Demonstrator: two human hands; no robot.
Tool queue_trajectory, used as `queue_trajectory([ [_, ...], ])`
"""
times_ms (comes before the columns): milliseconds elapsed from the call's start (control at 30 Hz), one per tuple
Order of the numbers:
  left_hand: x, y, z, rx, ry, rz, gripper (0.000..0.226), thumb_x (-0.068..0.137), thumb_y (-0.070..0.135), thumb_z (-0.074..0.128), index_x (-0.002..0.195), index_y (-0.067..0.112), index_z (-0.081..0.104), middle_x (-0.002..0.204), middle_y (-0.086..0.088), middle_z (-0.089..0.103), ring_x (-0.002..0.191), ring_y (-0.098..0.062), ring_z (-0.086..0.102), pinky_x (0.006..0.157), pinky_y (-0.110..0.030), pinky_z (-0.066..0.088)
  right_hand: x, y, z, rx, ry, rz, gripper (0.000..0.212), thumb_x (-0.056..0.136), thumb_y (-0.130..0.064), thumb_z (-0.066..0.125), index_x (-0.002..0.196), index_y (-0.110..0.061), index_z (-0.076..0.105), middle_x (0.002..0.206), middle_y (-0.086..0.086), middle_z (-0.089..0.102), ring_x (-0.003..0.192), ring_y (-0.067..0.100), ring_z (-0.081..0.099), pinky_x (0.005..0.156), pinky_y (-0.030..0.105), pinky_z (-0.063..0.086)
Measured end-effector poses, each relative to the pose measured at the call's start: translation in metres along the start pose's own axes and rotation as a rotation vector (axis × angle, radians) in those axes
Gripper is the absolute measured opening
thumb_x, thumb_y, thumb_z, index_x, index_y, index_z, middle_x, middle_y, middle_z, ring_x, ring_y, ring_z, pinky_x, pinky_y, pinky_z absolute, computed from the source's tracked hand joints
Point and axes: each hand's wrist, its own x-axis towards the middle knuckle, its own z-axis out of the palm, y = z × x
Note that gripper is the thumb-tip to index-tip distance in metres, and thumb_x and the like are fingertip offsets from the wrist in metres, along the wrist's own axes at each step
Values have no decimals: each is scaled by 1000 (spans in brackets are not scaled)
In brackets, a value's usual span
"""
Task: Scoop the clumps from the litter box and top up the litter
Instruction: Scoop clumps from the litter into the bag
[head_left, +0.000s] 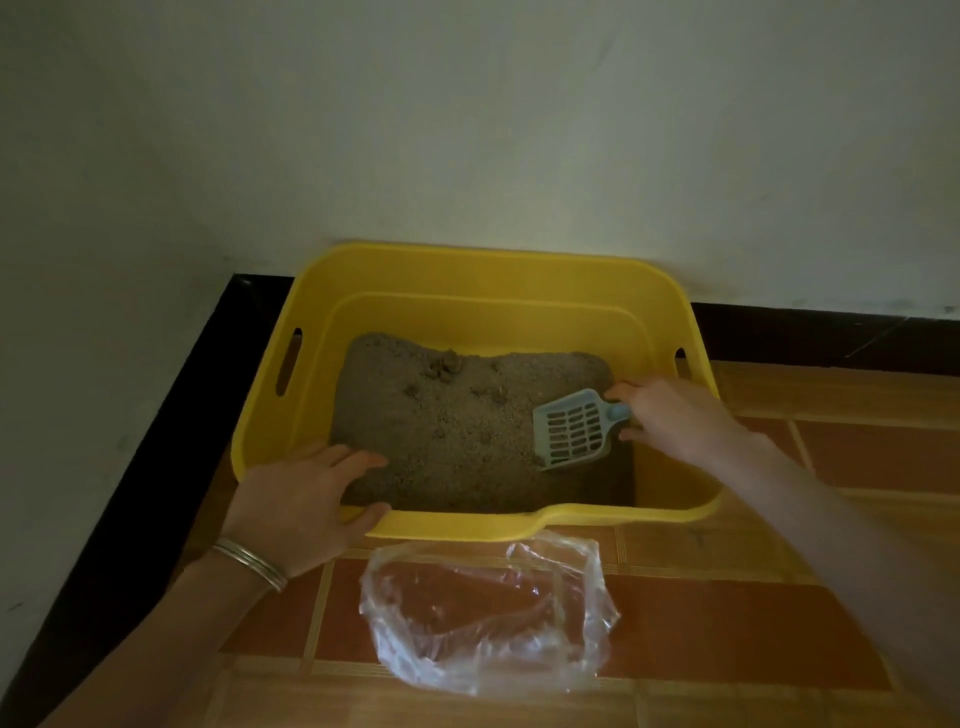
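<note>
Tiled floor (779, 649): right hand (670, 415) grips scoop (574, 428) over litter (447, 431).

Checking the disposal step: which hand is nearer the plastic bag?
Left. The left hand grips the litter box rim beside the plastic bag; the right hand holds the scoop inside it.
</note>
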Motion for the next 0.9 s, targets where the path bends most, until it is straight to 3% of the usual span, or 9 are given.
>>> queue_trajectory([
  [167, 1, 0, 6, -52, 53, -9, 48, 76, 62, 39, 107, 35, 64, 80, 16, 64, 71, -9, 62, 36, -19, 38, 23, -5, 13, 70, -54, 25, 30, 86, -28, 61, 115, -20, 54, 107, 0, 62, 92, 16, 60, 76, 31, 53],
  [367, 6, -1, 1, -45, 126, 50, 43, 78, 55, 41, 103, 31, 68, 79, 13, 64, 70, -10, 61, 41, -17, 26, 34, -17, 15, 171, -216, 80, 36, 82, -25, 67, 115, -21, 54, 105, -4, 64, 95, 11, 60, 83, 28, 51],
  [467, 4, -6, 2, -84, 143, 107, 42, 80, 54, 42, 102, 29, 68, 82, 13, 65, 72, -10, 62, 42, -17, 26, 32, -21, 13, 225, -186, 103, 34, 83, -22, 66, 116, -18, 56, 107, -5, 64, 94, 10, 60, 82, 26, 50],
  [600, 7, -24, -4, -140, 179, 107, 44, 82, 53, 41, 95, 24, 71, 77, 9, 67, 66, -12, 63, 49, -23, 44, 31, -22, 5, 191, -144, 116, 38, 85, -25, 64, 120, -20, 54, 106, -5, 66, 91, 10, 62, 80, 29, 53],
  [700, 7, -27, -2, -131, 149, 95, 44, 81, 53, 41, 90, 25, 73, 76, 10, 68, 67, -13, 64, 57, -26, 47, 31, -20, 4, 175, -190, 88, 34, 85, -26, 63, 118, -22, 55, 109, -5, 65, 97, 8, 60, 85, 30, 52],
  [900, 8, -25, 0, -125, 160, 58, 37, 78, 47, 44, 85, 26, 74, 70, 11, 67, 64, -13, 64, 57, -26, 44, 37, -22, 13, 228, -229, -24, 38, 85, -22, 63, 122, -25, 55, 121, -8, 58, 109, 8, 53, 95, 32, 46],
])
